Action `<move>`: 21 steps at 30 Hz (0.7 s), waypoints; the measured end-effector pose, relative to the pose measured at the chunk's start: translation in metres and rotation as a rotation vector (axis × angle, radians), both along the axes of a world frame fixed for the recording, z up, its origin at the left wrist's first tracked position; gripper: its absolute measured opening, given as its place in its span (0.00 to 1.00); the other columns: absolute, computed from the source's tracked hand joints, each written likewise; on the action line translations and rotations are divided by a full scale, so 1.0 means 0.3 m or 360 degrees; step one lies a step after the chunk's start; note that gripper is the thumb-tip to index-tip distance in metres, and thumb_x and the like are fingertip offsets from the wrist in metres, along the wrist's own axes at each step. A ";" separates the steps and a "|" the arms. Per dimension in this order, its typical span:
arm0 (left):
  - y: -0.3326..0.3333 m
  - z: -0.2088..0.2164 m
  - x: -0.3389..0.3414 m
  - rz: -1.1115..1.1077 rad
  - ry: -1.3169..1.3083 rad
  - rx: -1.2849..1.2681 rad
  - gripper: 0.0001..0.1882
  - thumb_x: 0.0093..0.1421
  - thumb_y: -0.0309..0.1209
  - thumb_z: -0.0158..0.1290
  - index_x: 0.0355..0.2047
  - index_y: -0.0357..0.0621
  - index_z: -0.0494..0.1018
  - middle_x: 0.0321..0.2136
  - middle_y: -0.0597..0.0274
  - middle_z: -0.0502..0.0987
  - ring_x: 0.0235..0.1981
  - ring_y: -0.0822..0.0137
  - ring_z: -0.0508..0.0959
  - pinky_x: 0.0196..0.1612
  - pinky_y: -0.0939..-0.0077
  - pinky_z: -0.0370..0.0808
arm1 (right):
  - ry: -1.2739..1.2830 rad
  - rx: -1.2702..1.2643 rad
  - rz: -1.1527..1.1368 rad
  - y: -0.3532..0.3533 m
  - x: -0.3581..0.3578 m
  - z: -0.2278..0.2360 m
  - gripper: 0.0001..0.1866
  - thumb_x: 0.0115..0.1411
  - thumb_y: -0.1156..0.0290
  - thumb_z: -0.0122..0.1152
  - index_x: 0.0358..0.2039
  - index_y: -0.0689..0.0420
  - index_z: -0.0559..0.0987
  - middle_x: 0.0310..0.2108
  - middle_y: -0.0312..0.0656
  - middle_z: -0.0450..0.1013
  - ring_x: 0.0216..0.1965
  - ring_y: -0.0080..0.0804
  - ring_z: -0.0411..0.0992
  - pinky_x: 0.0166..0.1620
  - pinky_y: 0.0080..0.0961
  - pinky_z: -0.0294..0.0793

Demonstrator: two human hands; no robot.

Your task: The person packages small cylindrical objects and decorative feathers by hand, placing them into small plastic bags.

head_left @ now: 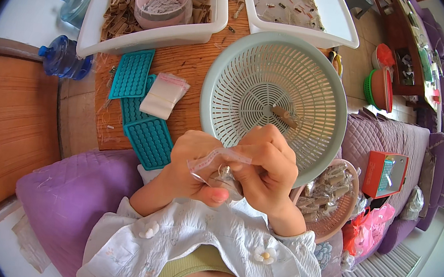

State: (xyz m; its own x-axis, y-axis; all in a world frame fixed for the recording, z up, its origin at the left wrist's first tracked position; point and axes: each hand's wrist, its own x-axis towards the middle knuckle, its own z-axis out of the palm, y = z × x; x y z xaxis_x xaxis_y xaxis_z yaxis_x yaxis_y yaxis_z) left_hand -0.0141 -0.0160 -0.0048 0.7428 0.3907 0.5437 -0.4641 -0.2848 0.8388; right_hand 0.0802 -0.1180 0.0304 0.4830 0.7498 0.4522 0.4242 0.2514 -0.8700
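Note:
Just in front of my chest, my left hand (186, 155) and my right hand (272, 169) pinch a small clear plastic bag (206, 165) with a pinkish strip along its mouth. A small item with a shiny metal tip (225, 173) shows at the bag's opening between my thumbs; the rest of it is hidden by my fingers. Beyond my hands stands a large grey-green plastic colander (219, 72), with one brown bagged piece (285, 116) lying in it. A stack of clear bags (164, 98) with pink edges lies left of the colander.
Teal ridged trays (148, 140) lie on the wooden table (188, 72). A white bin (151, 40) at the back holds brown pieces and a pink tub (147, 16); another white bin (299, 33) stands beside it. Right of me, a pink basket (347, 213) holds bagged brown pieces.

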 end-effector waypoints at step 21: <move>0.050 0.084 0.041 0.0752 0.0294 0.0940 0.07 0.42 0.25 0.56 0.26 0.44 0.75 0.14 0.69 0.62 0.12 0.74 0.62 0.14 0.81 0.61 | -0.0656 -0.0414 -0.0329 -0.002 0.015 0.003 0.12 0.40 0.86 0.56 0.28 0.62 0.77 0.22 0.40 0.68 0.21 0.28 0.68 0.22 0.20 0.66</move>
